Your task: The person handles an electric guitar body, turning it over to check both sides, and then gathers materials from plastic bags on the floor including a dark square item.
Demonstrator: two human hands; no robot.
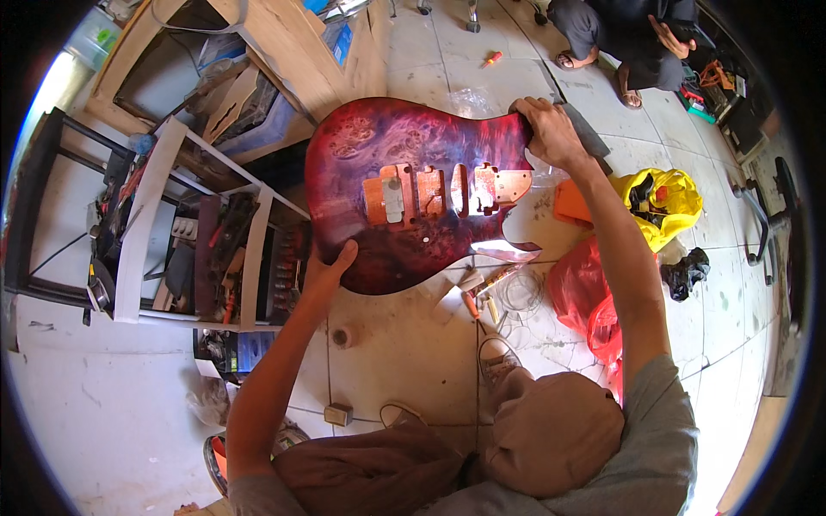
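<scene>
You are holding the red-and-purple guitar body (410, 196) above the pale tiled floor (409, 344) — your left hand (329, 268) is gripping its lower-left edge, thumb on top, fingers hidden beneath, and your right hand (551, 133) is curling closely around the upper horn. A tool-filled rack (256, 267) is standing at left, a red bag (572, 279) and a yellow bag (684, 199) are lying at right, and beyond, another person (645, 43) is holding something dark.
</scene>
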